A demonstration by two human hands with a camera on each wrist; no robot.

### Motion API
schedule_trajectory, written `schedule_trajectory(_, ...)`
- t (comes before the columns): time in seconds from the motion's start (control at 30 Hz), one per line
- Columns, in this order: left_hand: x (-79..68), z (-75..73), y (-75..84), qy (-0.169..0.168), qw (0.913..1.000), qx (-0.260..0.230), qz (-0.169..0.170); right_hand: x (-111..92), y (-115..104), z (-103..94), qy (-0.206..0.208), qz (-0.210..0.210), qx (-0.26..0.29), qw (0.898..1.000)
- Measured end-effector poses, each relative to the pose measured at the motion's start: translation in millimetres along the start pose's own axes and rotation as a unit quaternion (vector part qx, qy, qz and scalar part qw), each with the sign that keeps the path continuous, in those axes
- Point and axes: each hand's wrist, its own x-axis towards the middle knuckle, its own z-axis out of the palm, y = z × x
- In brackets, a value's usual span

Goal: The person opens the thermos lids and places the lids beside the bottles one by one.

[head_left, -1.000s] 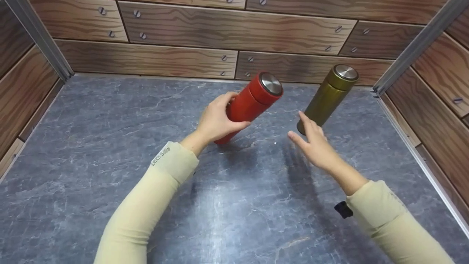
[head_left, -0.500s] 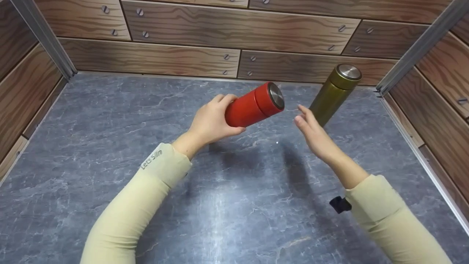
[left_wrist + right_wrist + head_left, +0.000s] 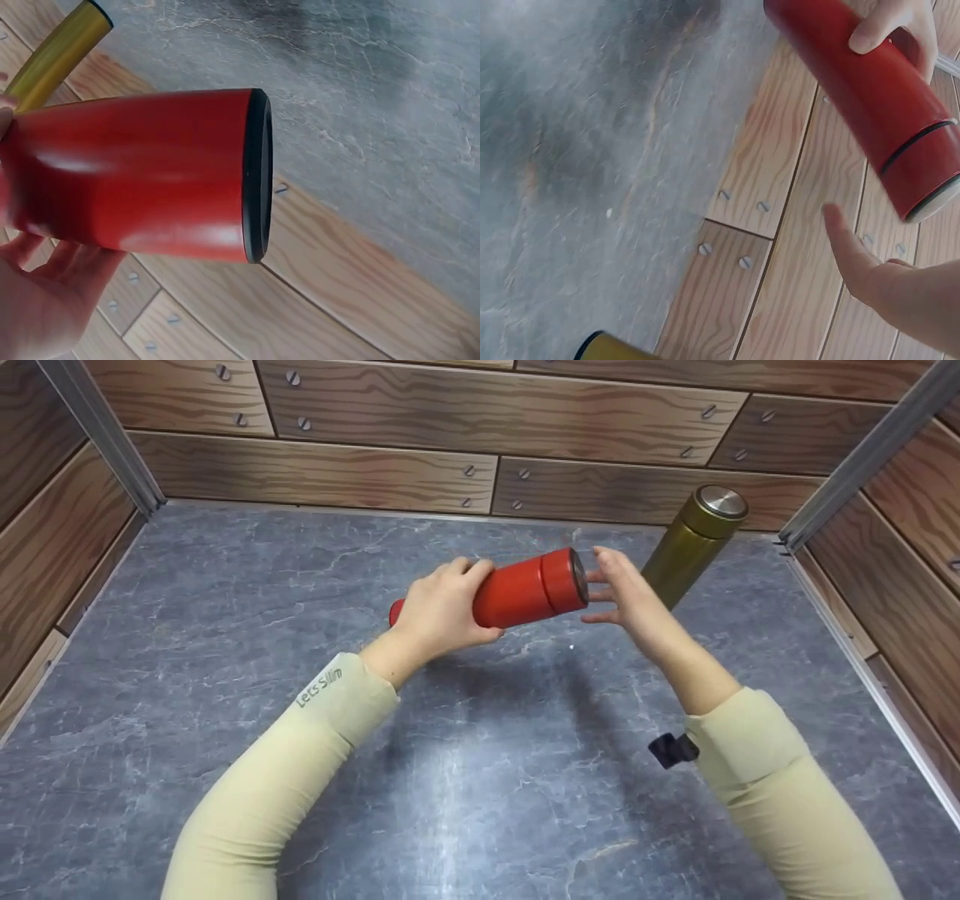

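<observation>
My left hand point(image 3: 442, 611) grips a red thermos flask point(image 3: 517, 592) round its middle and holds it tipped nearly level above the table, lid to the right. The black-rimmed base of the red flask point(image 3: 180, 176) faces the left wrist camera. Close to the steel-topped lid is my right hand point(image 3: 634, 604), its fingers spread and apart from the lid in the right wrist view. Behind that hand an olive-gold thermos flask point(image 3: 694, 544) stands upright, its lower part hidden by the hand in the head view.
The grey marbled tabletop point(image 3: 225, 660) is bounded by wood-patterned panels point(image 3: 375, 472) at the back and on both sides. Grey metal posts point(image 3: 105, 442) mark the back corners. A small black object point(image 3: 673, 750) sits at the right sleeve cuff.
My left hand has lifted the red flask off the table and tilted it from steep to nearly level. My right hand has moved up toward its lid, fingers spreading. The olive-gold flask has stayed put.
</observation>
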Motion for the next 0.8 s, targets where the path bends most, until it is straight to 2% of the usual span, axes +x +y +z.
schedule_trajectory(0.13,-0.4,1.0,1.8,-0.007,0.9994,0.03,0.015,2.9,-6.4,6.2,0.011,0.01,-0.029,0.999)
schedule_trajectory(0.3,0.5,-0.4,2.8,-0.015,0.999,0.035,0.022,4.2,-10.2,7.6,0.02,0.006,-0.094,0.995)
schedule_trajectory(0.47,1.6,-4.9,3.8,-0.027,0.9991,0.02,0.026,2.6,-9.7,5.2,0.015,-0.025,-0.125,0.992)
schedule_trajectory(0.63,1.9,-6.6,5.8,-0.039,0.9989,0.006,0.025,-1.5,-9.6,-1.1,-0.02,-0.065,-0.134,0.989)
schedule_trajectory(0.7,1.9,-6.2,6.7,-0.04,0.9988,0.012,0.026,-2.8,-10.7,-2.6,-0.031,-0.048,-0.135,0.989)
schedule_trajectory(0.8,1.5,-5.4,7.7,-0.044,0.9985,0.021,0.027,-3.2,-12.2,-2.5,-0.036,0.0,-0.138,0.99)
